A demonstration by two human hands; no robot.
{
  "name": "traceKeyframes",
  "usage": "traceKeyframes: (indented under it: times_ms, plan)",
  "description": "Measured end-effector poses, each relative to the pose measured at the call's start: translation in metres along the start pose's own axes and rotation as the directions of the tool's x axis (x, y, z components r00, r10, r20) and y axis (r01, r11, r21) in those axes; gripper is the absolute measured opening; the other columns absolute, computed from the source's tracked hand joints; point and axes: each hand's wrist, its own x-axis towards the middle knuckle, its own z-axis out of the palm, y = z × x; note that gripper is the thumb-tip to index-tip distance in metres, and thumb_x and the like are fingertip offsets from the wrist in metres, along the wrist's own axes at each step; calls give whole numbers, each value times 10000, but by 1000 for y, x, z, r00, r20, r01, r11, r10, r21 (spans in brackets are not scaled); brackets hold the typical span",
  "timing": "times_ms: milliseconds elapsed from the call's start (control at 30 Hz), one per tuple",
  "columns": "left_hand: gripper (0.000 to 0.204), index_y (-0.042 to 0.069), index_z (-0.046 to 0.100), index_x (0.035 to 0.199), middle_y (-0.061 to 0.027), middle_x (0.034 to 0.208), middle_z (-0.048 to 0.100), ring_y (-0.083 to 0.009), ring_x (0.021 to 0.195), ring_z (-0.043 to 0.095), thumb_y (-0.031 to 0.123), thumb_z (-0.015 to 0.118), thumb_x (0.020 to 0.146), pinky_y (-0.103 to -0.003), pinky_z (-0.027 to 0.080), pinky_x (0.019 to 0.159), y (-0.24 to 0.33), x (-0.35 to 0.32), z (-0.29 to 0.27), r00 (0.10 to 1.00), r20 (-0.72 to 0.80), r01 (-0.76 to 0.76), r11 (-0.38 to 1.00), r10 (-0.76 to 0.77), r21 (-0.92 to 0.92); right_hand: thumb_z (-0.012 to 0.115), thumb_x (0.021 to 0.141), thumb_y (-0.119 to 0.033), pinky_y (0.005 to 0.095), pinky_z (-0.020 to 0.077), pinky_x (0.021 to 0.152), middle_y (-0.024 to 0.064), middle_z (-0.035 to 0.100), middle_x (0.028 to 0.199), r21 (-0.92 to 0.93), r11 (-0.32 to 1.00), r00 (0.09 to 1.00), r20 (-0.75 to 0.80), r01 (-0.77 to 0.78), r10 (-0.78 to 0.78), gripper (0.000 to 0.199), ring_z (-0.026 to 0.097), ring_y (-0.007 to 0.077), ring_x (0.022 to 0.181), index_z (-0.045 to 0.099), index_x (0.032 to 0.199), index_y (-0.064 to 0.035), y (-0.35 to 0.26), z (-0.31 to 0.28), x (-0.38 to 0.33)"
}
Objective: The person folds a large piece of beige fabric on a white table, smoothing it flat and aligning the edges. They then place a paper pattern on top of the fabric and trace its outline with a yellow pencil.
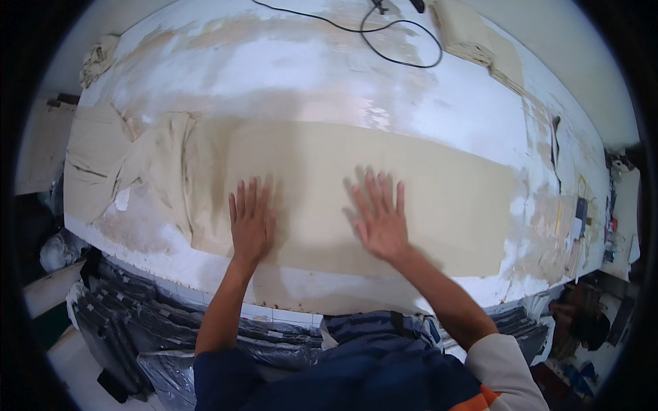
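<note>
A long strip of beige fabric (315, 157) lies across the worn white table, smooth from its middle to its right end. Toward the left it bunches into folds and twists, trailing to the table's left end. My left hand (252, 220) is over the smooth part near the folds, fingers stretched out. To its right, my right hand (379, 216) is spread over the same fabric with fingers apart. Neither hand grips anything. Whether the palms press on the cloth or hover just above it, I cannot tell.
A black cable (418, 65) loops at the table's far side. Folded beige cloth (466, 34) is stacked at the far right, and a crumpled piece (99, 60) sits far left. Below the near edge lie dark plastic-wrapped bundles (164, 373). Small items (581, 209) rest at the right end.
</note>
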Motion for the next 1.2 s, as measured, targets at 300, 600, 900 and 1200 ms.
traceKeyframes:
  times_ms: [300, 600, 900, 1200]
  plan:
    - [650, 61, 347, 1608, -213, 1690, 252, -422, 1580, 165, 313, 526, 1037, -586, 97, 1275, 54, -38, -3, 995, 62, -74, 995, 78, -72, 457, 1068, -428, 611, 40, 1276, 145, 159, 1734, -29, 994, 993, 45, -107, 108, 654, 109, 352, 1602, 301, 1645, -161, 8, 4, -78]
    - [527, 8, 458, 1531, -235, 1602, 401, -393, 1520, 322, 187, 547, 1042, -527, 186, 1265, 41, -87, 37, 966, -155, 170, 960, -207, -223, 481, 1050, -452, 650, 85, 1252, 210, 208, 1706, -139, 866, 856, -290, -481, 429, 688, 165, 409, 1583, 330, 1628, -112, 80, -2, -153]
    - [268, -55, 653, 1098, -133, 986, 674, -219, 811, 665, 164, 686, 946, -354, 582, 684, -107, -112, 42, 108, 256, 488, -174, -961, -855, 512, 1029, -313, 589, 147, 1257, 273, 301, 1645, 92, 488, 428, -357, -868, 830, 629, 243, 424, 1547, 382, 1580, -37, 192, -25, -245]
    - [240, 109, 635, 866, -33, 715, 647, -159, 575, 610, 306, 757, 926, -262, 493, 472, -137, -84, -7, 202, 800, 601, -573, -565, -557, 756, 825, -254, 518, 462, 1029, 193, 599, 1339, 332, -92, -118, -56, -939, 991, 496, 541, 384, 1285, 646, 1254, -29, 205, -62, -247]
